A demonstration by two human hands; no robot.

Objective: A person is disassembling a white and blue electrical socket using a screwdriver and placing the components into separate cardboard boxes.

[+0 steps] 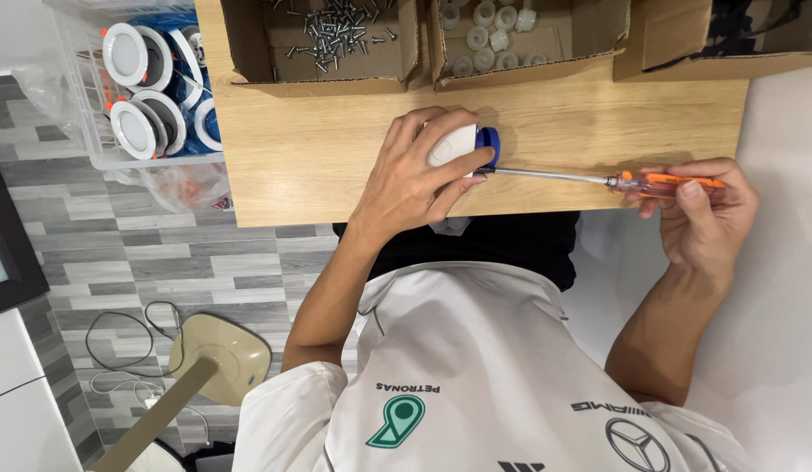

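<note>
Head view, left to right: a clear bin of round white lamp fittings (136, 92) sits well off to the outer side of the left hand (414, 170), whose fingers (441, 131) are curled tight over a small white housing with a blue cap (487, 144) on the worktop (318, 162). The screwdriver (598, 179) tip meets that cap; the right hand (699, 205) closes its fingers round the orange handle. Boxes of screws (336, 35) and white caps (489, 35) lie beyond. The step looks like driving a screw; next calls for steady turning with the housing held still.

We see bare table (318, 166) left of the left hand (414, 179); far off, three boxes (323, 44) wall the edge; the screwdriver (598, 180) bars the right.
</note>
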